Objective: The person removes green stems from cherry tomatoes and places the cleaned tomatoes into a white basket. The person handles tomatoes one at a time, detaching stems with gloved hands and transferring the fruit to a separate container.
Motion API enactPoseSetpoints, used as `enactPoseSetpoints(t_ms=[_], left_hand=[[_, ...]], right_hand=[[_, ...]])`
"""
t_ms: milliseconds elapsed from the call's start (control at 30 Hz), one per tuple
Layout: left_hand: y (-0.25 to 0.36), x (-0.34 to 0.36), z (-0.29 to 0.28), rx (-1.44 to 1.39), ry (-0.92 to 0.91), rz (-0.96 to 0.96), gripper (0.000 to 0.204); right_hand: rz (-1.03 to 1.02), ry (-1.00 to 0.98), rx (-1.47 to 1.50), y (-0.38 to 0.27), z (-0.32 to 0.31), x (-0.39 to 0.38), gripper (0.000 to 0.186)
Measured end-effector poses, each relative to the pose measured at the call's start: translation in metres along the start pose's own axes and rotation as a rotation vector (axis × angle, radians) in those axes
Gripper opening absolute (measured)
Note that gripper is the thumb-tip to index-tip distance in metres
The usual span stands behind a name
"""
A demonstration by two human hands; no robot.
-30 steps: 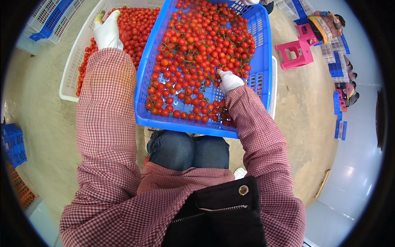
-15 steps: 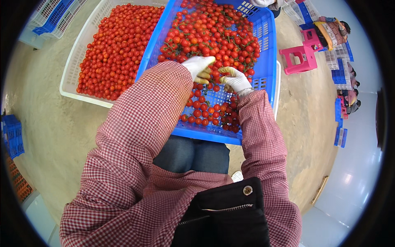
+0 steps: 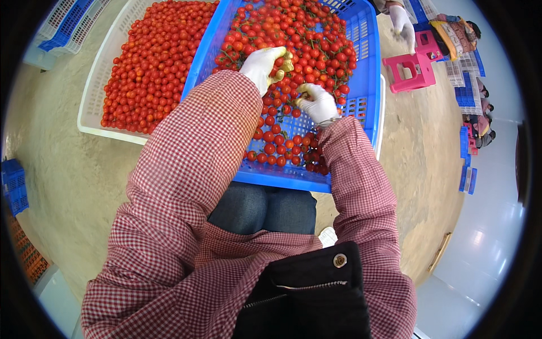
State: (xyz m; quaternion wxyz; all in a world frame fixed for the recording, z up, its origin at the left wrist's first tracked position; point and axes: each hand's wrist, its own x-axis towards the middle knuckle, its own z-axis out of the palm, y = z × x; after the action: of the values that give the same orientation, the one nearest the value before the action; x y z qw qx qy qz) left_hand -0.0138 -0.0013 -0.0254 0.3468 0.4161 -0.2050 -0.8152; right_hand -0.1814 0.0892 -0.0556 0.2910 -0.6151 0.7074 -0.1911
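Observation:
A blue perforated crate (image 3: 271, 178) sits before me with many red cherry tomatoes (image 3: 282, 28) in it, some on green stems. Over its middle is my left hand (image 3: 264, 68), in a white glove with yellowed fingertips, its fingers curled in above the tomatoes. Lower and to the right, my right hand (image 3: 317, 104), gloved alike, has thumb and fingers drawn together next to the tomatoes. Whatever either hand holds is hidden by the fingers. Loose tomatoes lie in the near part of the crate, where the slotted bottom shows.
To the left stands a white crate (image 3: 90, 113) filled with loose stemless tomatoes. A pink stool (image 3: 407, 72) is on the right, with a co-worker's gloved hand (image 3: 401, 25) near it. Stacked crates (image 3: 70, 25) stand far left, and more people and crates line the right side.
My left hand has moved up and slightly left, away from the right hand. My right hand has shifted slightly left, its fingers curled in. A co-worker's gloved hand has appeared by the pink stool.

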Motion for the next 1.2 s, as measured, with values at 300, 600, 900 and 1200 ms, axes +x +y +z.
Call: enactPoseSetpoints(t_ms=[300,600,900,1200], left_hand=[[0.008,-0.006,0.0,0.107,-0.001,0.028,0.017],[0.007,-0.002,-0.002,0.193,-0.073,-0.059,0.021],[-0.001,-0.018,0.008,0.376,-0.455,-0.183,0.025],[0.006,-0.02,0.014,0.573,-0.314,-0.14,0.026]], right_hand=[[0.103,-0.046,0.406,0.026,0.001,0.013,0.013],[0.144,-0.019,1.207,0.024,-0.05,0.011,0.028],[-0.037,0.029,1.23,-0.017,-0.048,-0.004,0.03],[-0.236,0.318,0.689,-0.038,-0.057,-0.014,0.023]])
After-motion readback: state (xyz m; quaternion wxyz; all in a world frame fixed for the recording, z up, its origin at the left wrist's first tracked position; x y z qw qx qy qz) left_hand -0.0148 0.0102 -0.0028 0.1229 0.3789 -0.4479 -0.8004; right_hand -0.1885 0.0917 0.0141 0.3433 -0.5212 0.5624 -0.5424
